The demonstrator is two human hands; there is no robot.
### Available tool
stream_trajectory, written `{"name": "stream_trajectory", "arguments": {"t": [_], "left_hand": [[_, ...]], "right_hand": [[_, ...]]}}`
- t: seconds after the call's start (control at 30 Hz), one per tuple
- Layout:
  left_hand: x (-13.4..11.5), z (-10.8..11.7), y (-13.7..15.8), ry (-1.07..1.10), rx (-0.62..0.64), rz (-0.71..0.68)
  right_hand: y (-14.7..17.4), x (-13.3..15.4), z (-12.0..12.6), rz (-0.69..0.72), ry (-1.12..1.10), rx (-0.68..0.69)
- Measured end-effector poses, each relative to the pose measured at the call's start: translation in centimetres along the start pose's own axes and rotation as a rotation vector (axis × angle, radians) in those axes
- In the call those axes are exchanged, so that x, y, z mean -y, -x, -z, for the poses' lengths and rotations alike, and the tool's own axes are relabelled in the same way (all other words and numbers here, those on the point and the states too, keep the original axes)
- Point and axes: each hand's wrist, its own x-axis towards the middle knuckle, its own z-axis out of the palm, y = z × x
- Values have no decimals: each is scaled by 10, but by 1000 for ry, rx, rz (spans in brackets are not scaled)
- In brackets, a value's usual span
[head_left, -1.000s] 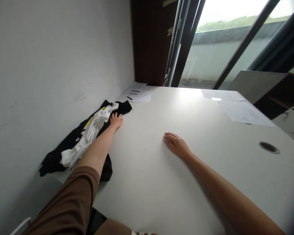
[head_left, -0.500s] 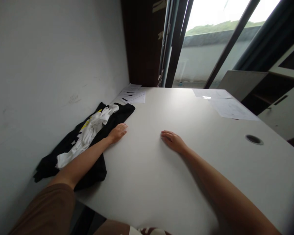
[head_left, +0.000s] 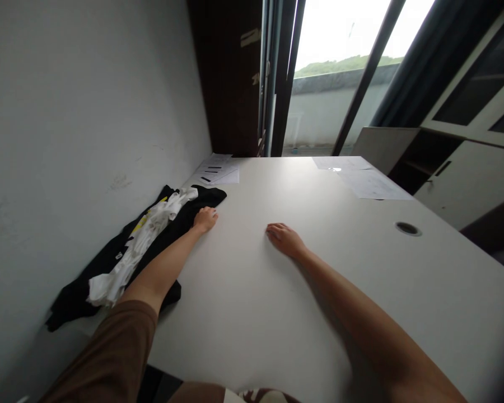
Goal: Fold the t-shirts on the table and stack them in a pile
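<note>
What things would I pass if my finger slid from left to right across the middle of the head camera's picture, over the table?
The crumpled white cloth → the left hand → the right hand → the round hole.

A pale, scuffed wall fills the upper left of the frame, meeting a dark brown panel at upper centre. Right of that, a window shows a green hillside, with a dark curtain beside it and white cabinets at the right. Printed sheets lie at the tabletop's far left corner, more papers along its far right, near a round cable hole.
</note>
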Motion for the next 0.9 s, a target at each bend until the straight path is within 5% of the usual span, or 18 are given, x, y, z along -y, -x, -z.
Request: {"name": "stream_trajectory", "arguments": {"t": [0.13, 0.33, 0.5, 0.7, 0.8, 0.9], "left_hand": [[-16, -6, -23, 81, -55, 88], [35, 39, -6, 149, -138, 212], [52, 53, 30, 173, -39, 37], [75, 45, 59, 53, 133, -398], [90, 37, 55, 22, 118, -412], [78, 26, 44, 20, 39, -394]], "right_hand": [[4, -3, 2, 2, -27, 7], [7, -8, 5, 39, -59, 13], [5, -7, 4, 19, -56, -4], [5, -1, 9, -20, -45, 16], [4, 2, 10, -40, -2, 31], [4, 6, 10, -76, 83, 31]]}}
